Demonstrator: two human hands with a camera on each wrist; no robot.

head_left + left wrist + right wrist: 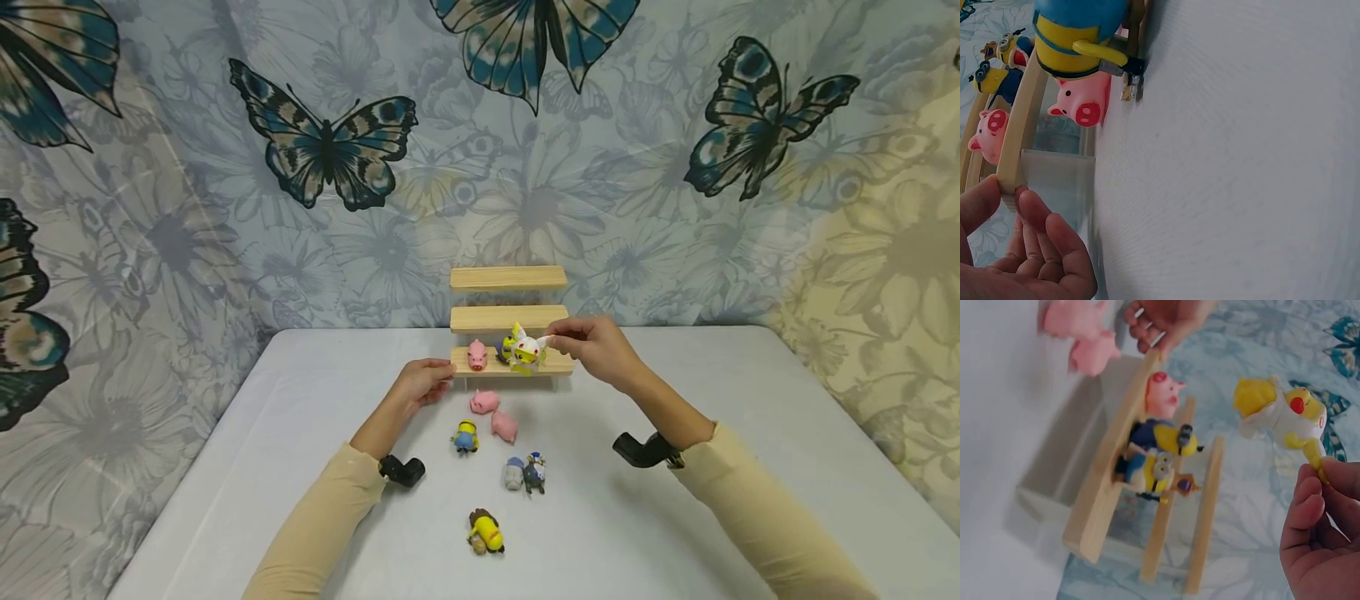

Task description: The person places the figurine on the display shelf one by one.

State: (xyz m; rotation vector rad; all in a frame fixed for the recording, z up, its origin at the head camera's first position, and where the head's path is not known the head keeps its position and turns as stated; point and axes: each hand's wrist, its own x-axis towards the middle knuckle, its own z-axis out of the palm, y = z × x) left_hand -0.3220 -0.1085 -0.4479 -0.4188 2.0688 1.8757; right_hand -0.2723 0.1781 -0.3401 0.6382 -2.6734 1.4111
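Note:
My right hand (600,346) pinches a small white-and-yellow figure (527,352) with red cheeks by one thin yellow part, as the right wrist view shows. It is held up in front of a three-tier wooden shelf stand (508,318). With thumb and fingers, my left hand (423,383) grips the left end of the lowest board (1025,125). A pink pig figure (477,356) stands on that board near the left hand. Beside the pig are a minion figure in dark blue (1169,437) and a second minion figure (1154,472), both partly hidden in the head view.
On the white table (712,392), before the stand, lie two pink pigs (484,402), a blue-and-yellow minion (465,437), a grey figure (513,473), a dark figure with a blue top (535,473) and a yellow-and-brown figure (487,532). Butterfly-patterned cloth (540,200) hangs behind.

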